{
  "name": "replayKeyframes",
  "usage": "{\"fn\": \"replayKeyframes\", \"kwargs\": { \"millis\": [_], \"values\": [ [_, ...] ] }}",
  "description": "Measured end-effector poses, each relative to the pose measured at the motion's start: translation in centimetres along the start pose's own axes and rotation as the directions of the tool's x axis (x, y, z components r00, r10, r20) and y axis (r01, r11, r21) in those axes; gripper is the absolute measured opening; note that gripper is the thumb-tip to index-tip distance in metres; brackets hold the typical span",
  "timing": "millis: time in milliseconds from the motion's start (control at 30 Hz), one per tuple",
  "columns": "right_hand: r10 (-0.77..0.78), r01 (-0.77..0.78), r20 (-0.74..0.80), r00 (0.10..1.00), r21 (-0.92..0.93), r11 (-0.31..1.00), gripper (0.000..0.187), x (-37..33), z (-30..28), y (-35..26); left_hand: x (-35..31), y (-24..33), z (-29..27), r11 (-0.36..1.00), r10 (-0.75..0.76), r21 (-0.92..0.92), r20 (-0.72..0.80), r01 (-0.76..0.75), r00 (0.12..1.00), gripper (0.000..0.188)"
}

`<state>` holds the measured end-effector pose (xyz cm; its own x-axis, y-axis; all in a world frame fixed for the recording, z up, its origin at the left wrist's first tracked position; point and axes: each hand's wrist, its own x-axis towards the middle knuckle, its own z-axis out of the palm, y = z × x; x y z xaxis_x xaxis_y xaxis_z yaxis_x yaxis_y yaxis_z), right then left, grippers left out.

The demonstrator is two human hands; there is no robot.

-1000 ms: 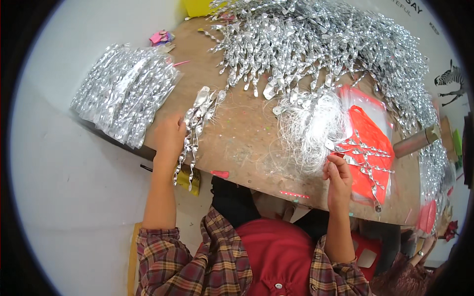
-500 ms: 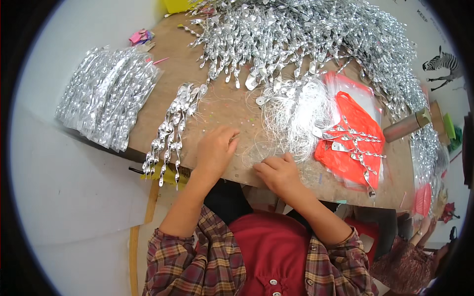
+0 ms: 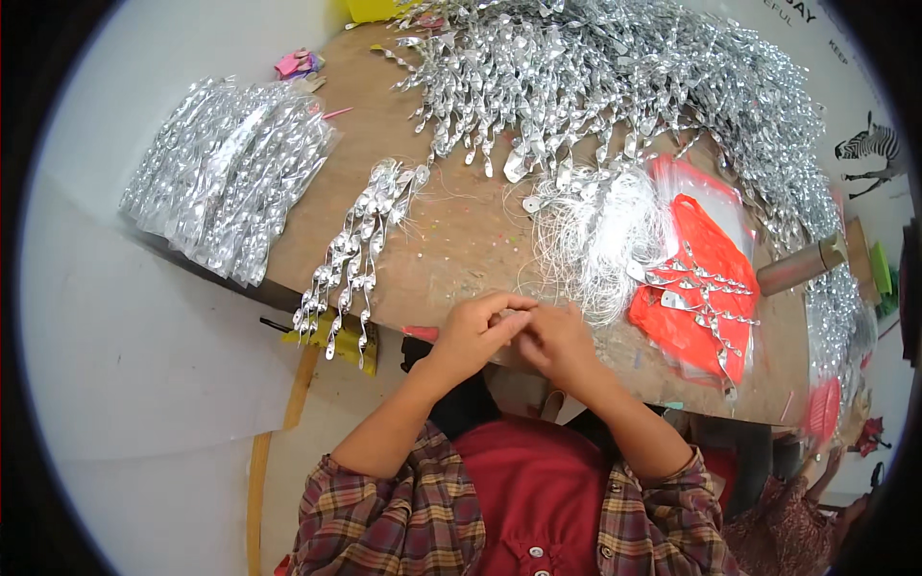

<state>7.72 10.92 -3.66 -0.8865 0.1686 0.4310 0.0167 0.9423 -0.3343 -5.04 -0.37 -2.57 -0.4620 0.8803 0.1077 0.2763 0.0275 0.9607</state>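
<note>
The left hand (image 3: pixel 473 332), fingers curled, met the half-closed right hand (image 3: pixel 565 346); whether they pinched anything could not be told. Silver spirals (image 3: pixel 373 204) overhung the table (image 3: pixel 466 226), seemingly to stay untangled; rightward, white string (image 3: pixel 615 228) lay beside a red bag (image 3: pixel 715 252).

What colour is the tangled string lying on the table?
The tangled string is white, best seen in the head view.
</note>
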Motion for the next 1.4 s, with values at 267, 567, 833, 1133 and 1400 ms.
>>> {"fn": "replayKeyframes", "kwargs": {
  "millis": [267, 567, 833, 1133, 1400],
  "values": [
    [0.662, -0.527, 0.26, 0.703, 0.815, 0.24, 0.007, -2.4, -6.9, 2.4, 0.7, 0.9, 0.4, 0.877, -0.272, -0.315, 0.298, 0.363, 0.915, 0.016],
    [0.724, -0.486, 0.218, 0.654, 0.855, 0.182, 0.005, -5.3, -7.7, 4.1, 0.7, 1.7, 1.3, 0.948, -0.225, -0.147, 0.311, 0.281, 0.923, 0.012],
    [0.516, -0.534, 0.196, 0.834, 0.521, 0.666, 0.007, -4.5, -8.8, 2.1, 0.1, 4.7, 3.2, 1.0, -0.011, -0.005, 0.076, 0.012, 0.997, 0.017],
    [0.586, -0.495, 0.094, 0.805, 0.651, 0.576, 0.008, -5.1, -9.1, 2.9, -0.3, 2.5, 3.5, 0.983, -0.113, -0.116, 0.246, 0.145, 0.963, 0.016],
    [0.554, -0.574, 0.193, 0.81, 0.453, 0.682, 0.019, -3.2, -10.3, 0.1, -0.4, 3.1, 4.3, 0.992, 0.062, 0.095, 0.177, -0.08, 0.982, 0.011]
  ]
}}
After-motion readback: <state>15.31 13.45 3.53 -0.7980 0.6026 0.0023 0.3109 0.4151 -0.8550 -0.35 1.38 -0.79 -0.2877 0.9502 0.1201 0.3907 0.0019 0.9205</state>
